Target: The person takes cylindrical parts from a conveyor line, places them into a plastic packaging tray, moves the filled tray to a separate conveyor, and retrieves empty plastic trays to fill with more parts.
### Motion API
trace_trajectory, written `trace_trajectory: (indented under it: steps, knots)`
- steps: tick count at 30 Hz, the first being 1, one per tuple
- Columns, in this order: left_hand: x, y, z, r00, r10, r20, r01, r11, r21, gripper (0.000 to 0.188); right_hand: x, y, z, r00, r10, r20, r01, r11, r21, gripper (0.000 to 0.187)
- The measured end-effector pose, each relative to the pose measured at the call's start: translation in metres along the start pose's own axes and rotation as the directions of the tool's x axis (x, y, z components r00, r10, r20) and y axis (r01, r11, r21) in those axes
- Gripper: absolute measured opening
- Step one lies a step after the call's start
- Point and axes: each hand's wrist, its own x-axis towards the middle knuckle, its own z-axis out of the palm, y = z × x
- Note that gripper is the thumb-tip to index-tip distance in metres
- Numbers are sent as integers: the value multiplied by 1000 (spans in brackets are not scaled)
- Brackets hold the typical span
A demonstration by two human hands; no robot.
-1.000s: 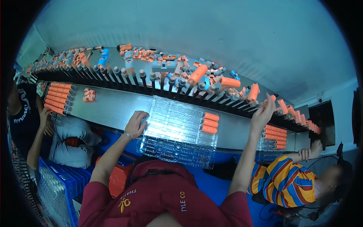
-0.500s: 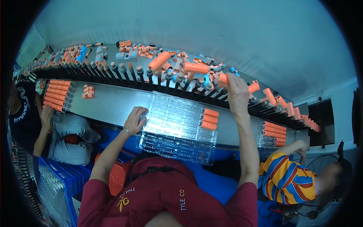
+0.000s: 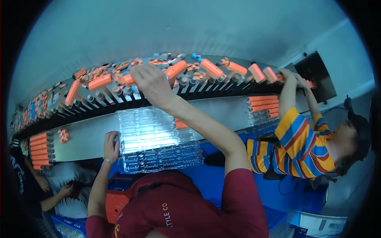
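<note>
My left hand [image 3: 111,144] rests on the left edge of a clear plastic tray [image 3: 152,139] that lies on the grey metal shelf [image 3: 87,139] in front of me. My right hand [image 3: 152,85] reaches up onto the black conveyor [image 3: 119,97], its fingers curled over orange cylinders [image 3: 99,82] lying in the slots. Whether it grips one I cannot tell. A few orange cylinders [image 3: 181,124] lie in the tray, partly hidden by my right forearm.
A person in a striped shirt [image 3: 301,139] on my right reaches up to the conveyor's far end beside another tray holding orange cylinders [image 3: 264,105]. On the left, a filled tray of orange cylinders [image 3: 39,150] and a seated person [image 3: 59,190]. Blue crates [image 3: 278,214] stand below.
My right hand has swept left along the conveyor, from its right part to above the clear tray. My head has turned right. My left hand has stayed at the tray's left edge.
</note>
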Motion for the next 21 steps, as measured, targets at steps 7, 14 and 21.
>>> trace_trajectory:
  steps: [7,14,21]
  knots:
    - [4,2,-1,1000,10,-11,-10,1000,-28,36,-122,-1,-68,882,436,178,-471,833,289,37]
    - [-1,1,-5,1000,19,13,-19,999,27,38,-273,-29,-50,838,438,325,-486,871,79,45]
    - [-1,2,-6,1000,11,15,-11,1000,10,37,-255,-4,-70,585,808,-71,-781,585,219,34]
